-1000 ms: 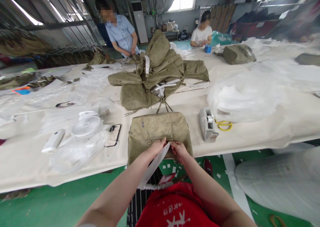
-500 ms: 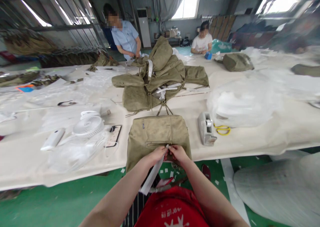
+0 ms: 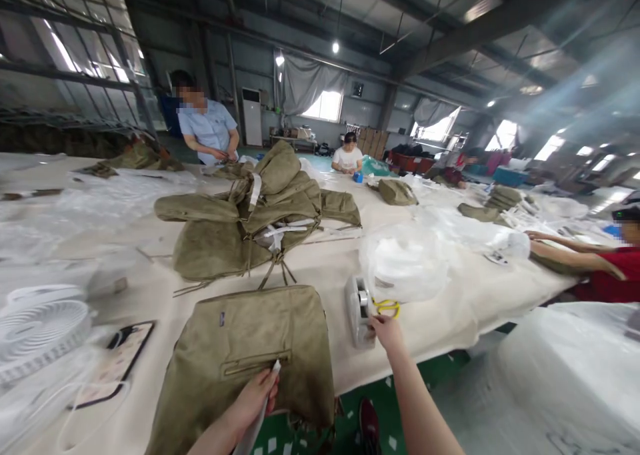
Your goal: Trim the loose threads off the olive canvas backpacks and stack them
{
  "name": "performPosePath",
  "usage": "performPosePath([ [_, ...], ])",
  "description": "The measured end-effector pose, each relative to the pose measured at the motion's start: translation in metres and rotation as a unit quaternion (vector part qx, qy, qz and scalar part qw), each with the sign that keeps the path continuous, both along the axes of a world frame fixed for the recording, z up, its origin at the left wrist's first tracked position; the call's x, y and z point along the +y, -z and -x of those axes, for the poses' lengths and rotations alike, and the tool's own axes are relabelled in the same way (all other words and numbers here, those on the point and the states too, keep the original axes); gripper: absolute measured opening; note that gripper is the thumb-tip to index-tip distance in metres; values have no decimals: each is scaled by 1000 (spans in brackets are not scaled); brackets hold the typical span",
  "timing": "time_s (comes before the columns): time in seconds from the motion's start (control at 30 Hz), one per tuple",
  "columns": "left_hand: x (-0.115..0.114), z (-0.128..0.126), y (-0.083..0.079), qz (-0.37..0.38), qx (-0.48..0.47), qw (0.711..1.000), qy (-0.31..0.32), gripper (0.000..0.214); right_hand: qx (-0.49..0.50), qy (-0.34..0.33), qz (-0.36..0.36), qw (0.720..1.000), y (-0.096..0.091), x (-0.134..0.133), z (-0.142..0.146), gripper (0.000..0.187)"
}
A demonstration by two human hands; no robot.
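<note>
An olive canvas bag [image 3: 260, 321] lies at the near table edge, its short zipper [image 3: 250, 365] facing up. My left hand [image 3: 257, 395] is closed around a white strip [image 3: 255, 431] whose upper end meets the zipper's right end; the rest hangs below the hand. To the right, my right hand [image 3: 387, 331] has its fingertips pinched against the front end of a grey tape dispenser [image 3: 356, 311]. What those fingers pinch, if anything, is too small to tell. Yellow-handled scissors [image 3: 387, 307] lie just beyond that hand.
More olive bags [image 3: 280, 201] are heaped behind. A white fan [image 3: 43, 328] and a phone [image 3: 115, 365] lie at left. Clear plastic bags [image 3: 405, 261] sit at right, with a large plastic-wrapped bundle [image 3: 565, 375] beside the table. Several co-workers are around, one [image 3: 607, 268] at far right.
My right hand has left the zipper and the white strip and reached right to the tape dispenser. My left hand still holds the strip. The view has turned right and up.
</note>
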State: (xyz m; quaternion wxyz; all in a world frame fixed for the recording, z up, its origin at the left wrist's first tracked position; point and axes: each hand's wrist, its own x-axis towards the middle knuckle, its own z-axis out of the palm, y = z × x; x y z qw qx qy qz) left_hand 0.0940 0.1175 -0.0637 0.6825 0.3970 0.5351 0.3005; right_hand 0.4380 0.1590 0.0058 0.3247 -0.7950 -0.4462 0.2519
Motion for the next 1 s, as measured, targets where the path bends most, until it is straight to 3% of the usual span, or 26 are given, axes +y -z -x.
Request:
performPosePath([
  [0.07, -1, 0, -1, -5, 2, 1000, -1, 68, 65, 18, -50, 996, 4, -8, 1, 21],
  [0.17, -1, -1, -2, -6, 10, 1000, 1, 67, 81, 30, -87, 992, 5, -28, 3, 27],
  [0.33, -1, 0, -7, -5, 10, 1000, 7, 66, 107, 34, -49, 992, 12, -60, 4, 32],
  [0.5, -3, 0, -9, -9, 16, 1000, 9, 65, 195, 37, -20, 980, 35, -59, 6, 32],
  [0.67, -2, 1, -5, -8, 7, 1000, 20, 63, 140, 37, -9, 989, 46, -51, -1, 28],
  [0.8, -1, 3, -2, -17, 17, 999, 28, 61, 49, 5, 71, 996, 57, -67, -7, 19],
  [0.9, -2, 4, -1, -22, 22, 999, 32, 60, 100, -37, 78, 991, 64, -80, 10, 23],
  [1.0, -3, 4, 3, -25, 9, 999, 37, 58, 223, -103, 37, 969, 58, -77, 52, 29],
])
